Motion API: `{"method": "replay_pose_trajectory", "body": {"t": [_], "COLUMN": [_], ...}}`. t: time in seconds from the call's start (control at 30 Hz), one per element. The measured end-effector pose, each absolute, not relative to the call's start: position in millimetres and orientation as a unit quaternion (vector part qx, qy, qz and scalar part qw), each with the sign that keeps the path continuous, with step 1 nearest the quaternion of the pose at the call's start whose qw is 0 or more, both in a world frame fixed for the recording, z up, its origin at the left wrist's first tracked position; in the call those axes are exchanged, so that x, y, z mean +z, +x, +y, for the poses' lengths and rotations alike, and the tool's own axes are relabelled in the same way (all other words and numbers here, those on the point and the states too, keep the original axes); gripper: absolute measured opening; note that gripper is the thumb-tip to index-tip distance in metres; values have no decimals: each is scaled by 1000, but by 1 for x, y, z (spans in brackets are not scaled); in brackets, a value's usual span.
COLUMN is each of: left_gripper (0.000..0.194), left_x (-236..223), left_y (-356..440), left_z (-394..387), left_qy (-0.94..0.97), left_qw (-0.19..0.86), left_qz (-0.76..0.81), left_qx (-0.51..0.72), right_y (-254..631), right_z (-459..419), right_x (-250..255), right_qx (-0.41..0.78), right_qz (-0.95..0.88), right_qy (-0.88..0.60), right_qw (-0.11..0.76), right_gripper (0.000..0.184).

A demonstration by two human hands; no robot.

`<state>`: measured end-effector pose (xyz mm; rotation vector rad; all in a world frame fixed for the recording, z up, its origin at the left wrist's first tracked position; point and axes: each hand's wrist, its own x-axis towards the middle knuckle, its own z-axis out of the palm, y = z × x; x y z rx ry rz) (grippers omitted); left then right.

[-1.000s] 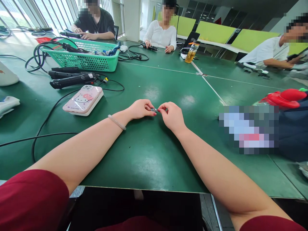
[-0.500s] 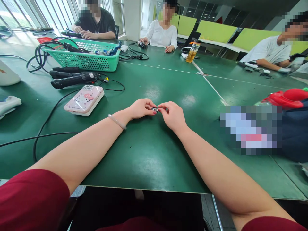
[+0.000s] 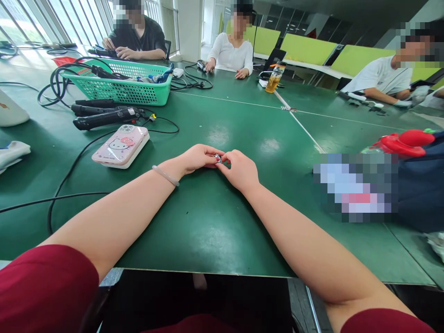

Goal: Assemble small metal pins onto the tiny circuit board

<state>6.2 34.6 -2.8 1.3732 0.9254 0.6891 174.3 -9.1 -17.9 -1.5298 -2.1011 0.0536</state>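
Observation:
A small silver-and-black metal piece (image 3: 218,158) is pinched between my two hands above the green table; it is too small to tell its kind. My left hand (image 3: 197,157) grips it from the left with thumb and fingers, and a pale bangle (image 3: 165,175) circles that wrist. From the right, the bent thumb and forefinger of my right hand (image 3: 242,170) close on the same piece. The fingers partly cover it. Left of my hands lies a pink-and-white case with a cartoon cat (image 3: 122,145), apart from both.
Black-handled tools (image 3: 106,116) and cables lie beyond the case, before a green basket (image 3: 152,95) of cables. A bottle of amber liquid (image 3: 275,78) stands farther back. At right are a red object (image 3: 404,141) and a dark bag (image 3: 419,185). Several people sit around the green table (image 3: 215,231).
Both hands have shifted slightly left, and the metal piece has turned between the fingers to sit more upright. My right fingers have moved closer over it.

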Motion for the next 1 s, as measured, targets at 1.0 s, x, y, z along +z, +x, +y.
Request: {"method": "replay_pose_trajectory", "body": {"t": [1.0], "left_gripper": [37], "left_x": [12], "left_y": [-68], "left_z": [68], "left_qy": [622], "left_qw": [-32], "left_qz": [776], "left_qx": [96], "right_y": [190], "right_z": [-2], "right_x": [-16], "right_qx": [100], "right_qz": [-747], "right_qy": [-600], "right_qw": [268], "right_gripper": [30]}}
